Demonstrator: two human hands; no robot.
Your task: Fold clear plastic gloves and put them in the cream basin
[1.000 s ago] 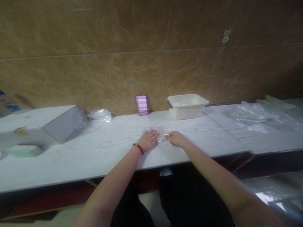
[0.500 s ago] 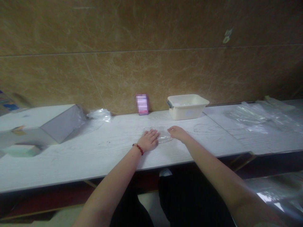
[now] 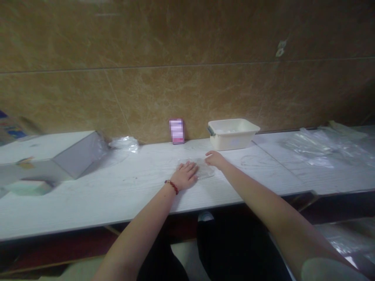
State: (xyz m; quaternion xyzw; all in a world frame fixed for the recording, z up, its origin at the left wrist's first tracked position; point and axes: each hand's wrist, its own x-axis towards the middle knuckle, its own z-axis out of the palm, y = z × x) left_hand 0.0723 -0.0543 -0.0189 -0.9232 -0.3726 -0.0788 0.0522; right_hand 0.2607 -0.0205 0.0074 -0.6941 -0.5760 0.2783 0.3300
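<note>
A clear plastic bag point(image 3: 204, 170) lies flat on the white wood-grain table point(image 3: 111, 199). My left hand point(image 3: 186, 175), with a red bead bracelet at the wrist, rests palm down on the bag's left part, its fingers stretched out. At the bag's upper right edge is my right hand point(image 3: 215, 160). Its finger and thumb are parted, and no held object shows between them. Whether those fingertips touch the plastic, I cannot tell.
A cream plastic bin point(image 3: 233, 140) and a phone-like upright object with a blurred screen point(image 3: 177, 132) stand by the tiled wall. Clear plastic bags point(image 3: 310, 144) lie right. Leftward are a white box point(image 3: 70, 156), crumpled plastic point(image 3: 124, 143) and a pale green block point(image 3: 31, 187).
My right hand has parted its fingers at the bag's edge, where they were pinched together before. My left hand stays flat on the bag. The view has shifted slightly.
</note>
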